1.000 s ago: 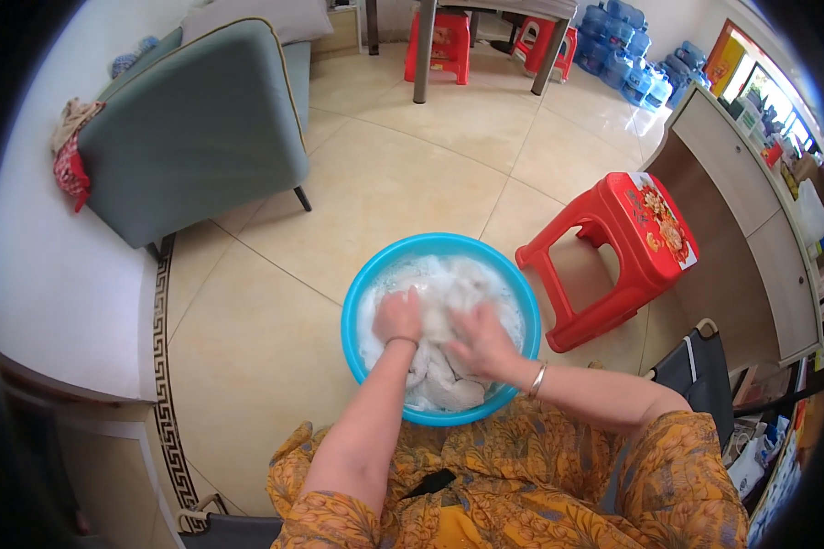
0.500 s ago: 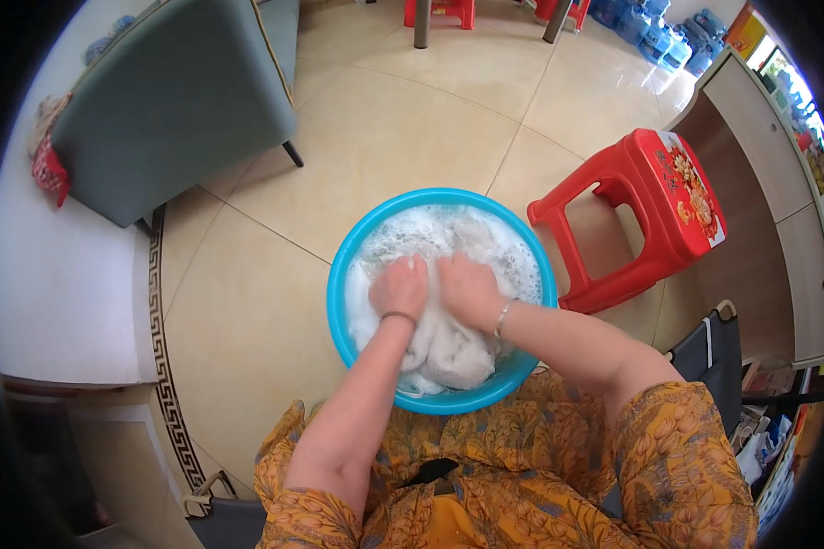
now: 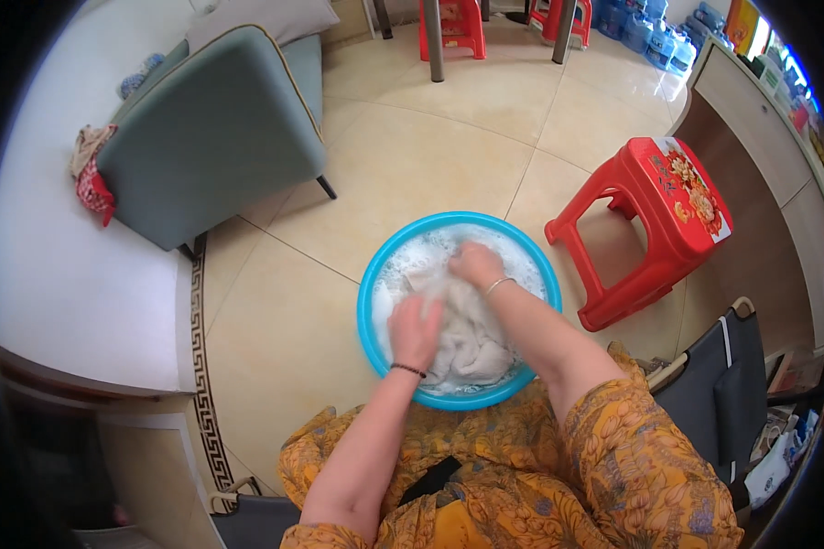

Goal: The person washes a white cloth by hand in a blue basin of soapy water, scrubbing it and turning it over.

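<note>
A round blue basin [image 3: 366,325] on the floor in front of me holds sudsy water and a soaked, crumpled white cloth [image 3: 471,348]. My left hand [image 3: 416,329], a dark beaded band at its wrist, is closed on the cloth at the basin's near left; its fingertips are smeared by motion. Farther off, toward the basin's back, my right hand [image 3: 476,264] with a pale bangle is curled into a fist on another part of the cloth. Foam [image 3: 412,252] and water hide some of the cloth and the right fingertips.
Right of the basin stands a red plastic stool [image 3: 655,229] with a flowered top. A grey-green armchair [image 3: 220,137] is at the back left. Close on my right is a dark folding chair [image 3: 714,393], with a pale cabinet [image 3: 751,128] beyond. Blue water bottles [image 3: 655,41] stand far back.
My hands have moved apart: the right is now farther toward the basin's back, the left nearer to me. The cloth lies bunched differently. The whole view has shifted slightly.
</note>
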`<move>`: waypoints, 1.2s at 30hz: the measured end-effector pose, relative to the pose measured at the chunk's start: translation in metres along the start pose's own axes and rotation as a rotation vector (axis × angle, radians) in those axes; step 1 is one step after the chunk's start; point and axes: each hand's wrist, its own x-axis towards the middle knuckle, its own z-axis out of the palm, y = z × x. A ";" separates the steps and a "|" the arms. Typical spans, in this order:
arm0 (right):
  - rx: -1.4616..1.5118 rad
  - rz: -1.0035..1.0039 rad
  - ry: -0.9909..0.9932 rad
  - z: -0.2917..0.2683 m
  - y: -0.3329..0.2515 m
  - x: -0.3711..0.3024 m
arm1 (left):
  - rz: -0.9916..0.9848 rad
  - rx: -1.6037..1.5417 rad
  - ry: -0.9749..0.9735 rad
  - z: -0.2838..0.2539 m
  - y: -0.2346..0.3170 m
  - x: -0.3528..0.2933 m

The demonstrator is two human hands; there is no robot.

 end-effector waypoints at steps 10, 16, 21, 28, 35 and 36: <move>0.152 0.087 -0.298 -0.085 -0.003 -0.049 | -0.414 0.104 -0.365 -0.070 0.004 -0.013; 0.162 -0.230 -0.067 -0.067 -0.017 -0.124 | 0.122 0.333 -0.439 -0.056 0.033 -0.007; -0.004 -0.192 -0.065 -0.045 -0.041 -0.165 | 0.029 0.488 -0.538 -0.031 0.030 0.004; -0.121 -0.254 -0.026 -0.018 -0.031 -0.126 | -0.172 0.550 -0.896 -0.012 0.014 0.047; -0.150 -0.200 -0.110 -0.014 -0.032 -0.088 | -0.151 0.535 -0.850 -0.005 0.004 0.048; -0.150 -0.200 -0.110 -0.016 -0.032 -0.083 | -0.159 0.509 -0.827 -0.007 0.007 0.047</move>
